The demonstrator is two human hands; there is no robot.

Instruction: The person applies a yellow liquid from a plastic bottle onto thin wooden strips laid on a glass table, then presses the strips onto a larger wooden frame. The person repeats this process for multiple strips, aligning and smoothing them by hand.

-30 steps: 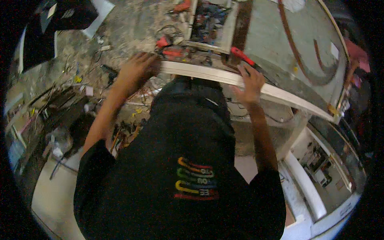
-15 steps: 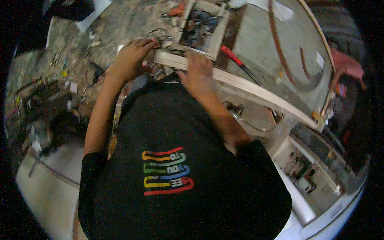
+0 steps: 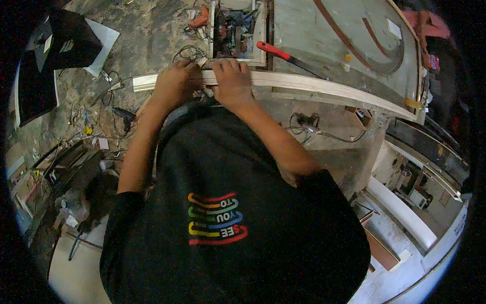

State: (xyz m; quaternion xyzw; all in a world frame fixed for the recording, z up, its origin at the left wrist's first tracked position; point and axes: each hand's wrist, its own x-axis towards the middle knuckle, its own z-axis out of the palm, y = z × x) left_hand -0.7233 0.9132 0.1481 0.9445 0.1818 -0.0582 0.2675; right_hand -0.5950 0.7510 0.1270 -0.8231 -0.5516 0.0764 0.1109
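A long pale wooden strip (image 3: 314, 85) with lengthwise grooves lies across in front of me, its squared left end (image 3: 145, 82) sticking out past my left hand. My left hand (image 3: 177, 82) is closed over the strip near that end, its fingers curled down the far side. Just to its right, my right hand (image 3: 233, 83) also grips the strip, fingers bent over the far edge. The undersides of both grips are hidden. Beyond the strip lies a long tool with a red-and-black handle (image 3: 273, 50) and a dark narrow blade.
A wooden box (image 3: 214, 30) of tools stands beyond my hands, near an orange power tool (image 3: 200, 17). At the right is a greenish panel (image 3: 324, 48) bearing brown curved strips. Cables and a dark drill-like tool (image 3: 124, 115) litter the floor. A person's arm (image 3: 430, 30) shows far right.
The strip's left end now reaches farther left, past my left hand. That hand, formerly beside the end, now closes over the strip. The view has shifted.
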